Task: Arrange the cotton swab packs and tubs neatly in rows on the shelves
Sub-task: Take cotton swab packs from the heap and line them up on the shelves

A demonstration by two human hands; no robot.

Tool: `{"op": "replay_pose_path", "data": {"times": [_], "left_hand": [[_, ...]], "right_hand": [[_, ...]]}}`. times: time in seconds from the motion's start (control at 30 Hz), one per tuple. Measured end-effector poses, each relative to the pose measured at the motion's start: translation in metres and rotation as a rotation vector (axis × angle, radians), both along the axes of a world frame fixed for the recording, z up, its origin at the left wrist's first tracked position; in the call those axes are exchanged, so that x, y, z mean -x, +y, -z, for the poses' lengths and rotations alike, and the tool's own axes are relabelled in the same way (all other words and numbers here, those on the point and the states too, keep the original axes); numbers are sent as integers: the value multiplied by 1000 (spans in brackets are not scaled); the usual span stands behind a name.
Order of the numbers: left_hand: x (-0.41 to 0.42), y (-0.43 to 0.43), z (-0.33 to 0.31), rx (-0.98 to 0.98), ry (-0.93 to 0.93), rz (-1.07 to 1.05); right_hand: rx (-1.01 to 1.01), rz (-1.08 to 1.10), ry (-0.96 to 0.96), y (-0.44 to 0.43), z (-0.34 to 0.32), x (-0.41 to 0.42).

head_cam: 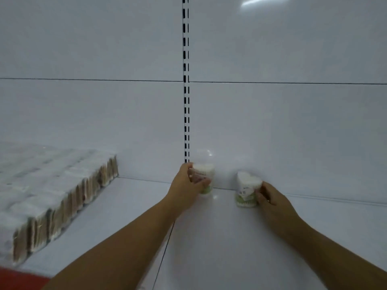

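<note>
Gripping, left hand [187,186]: head view; fingers and thumb wrapped round the left tub [206,180], thumb across its front, fingertips behind at its left side.
Left tub: clear tub of cotton swabs with a green band low down; upright at the back of the shelf [219,248], just right of the foot of the slotted upright [186,91], close to the back panel [282,122]; cannot tell whether its base touches the shelf.
Right hand [272,198]: fingers curled against the right side of the right tub [246,190], grasping it from the side; thumb position too blurred to tell.
Right tub: same kind, white swab tips on top, green label at the bottom; base at the shelf surface, near the back panel, seems to lean a little left; stands apart from the left tub, with bare shelf between them.
Swab packs [52,185]: big block of clear-wrapped packs, wooden sticks showing along the edge, packed side by side on the left part of the shelf, well apart from both tubs.
Shelf: white, glossy, with a seam running from under the left forearm toward the front.
Red strip [18,279]: bottom left corner, below the shelf edge, blurred.
</note>
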State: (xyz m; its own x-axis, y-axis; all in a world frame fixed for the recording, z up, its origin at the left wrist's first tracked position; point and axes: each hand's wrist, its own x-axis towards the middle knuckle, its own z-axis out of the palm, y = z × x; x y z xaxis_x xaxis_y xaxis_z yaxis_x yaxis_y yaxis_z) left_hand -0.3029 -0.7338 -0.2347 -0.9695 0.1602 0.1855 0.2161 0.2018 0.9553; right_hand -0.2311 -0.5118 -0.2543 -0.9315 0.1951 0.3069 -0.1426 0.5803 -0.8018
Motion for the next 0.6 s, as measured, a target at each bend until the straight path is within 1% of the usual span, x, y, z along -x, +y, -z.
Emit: {"op": "replay_pose_path", "data": {"times": [0.1, 0.17, 0.2, 0.33, 0.4, 0.43, 0.53, 0.6], "left_hand": [[6, 15, 22, 7, 48, 27], [10, 18, 33, 16, 68, 8], [11, 19, 37, 45, 76, 3], [15, 21, 40, 257, 109, -7], [13, 23, 38, 306, 128, -10], [12, 24, 37, 326, 130, -18], [13, 27, 32, 379, 111, -63], [13, 31, 30, 392, 93, -55]], "right_hand": [[-79, 63, -10, 4, 9, 9], [-65, 98, 6, 4, 12, 13], [-38, 114, 10, 4, 15, 14], [66, 196, 35, 5, 21, 18], [85, 193, 38, 3, 21, 16], [68, 179, 34, 2, 20, 16], [-76, 151, -7, -5, 17, 15], [-143, 187, -9, -7, 19, 18]]}}
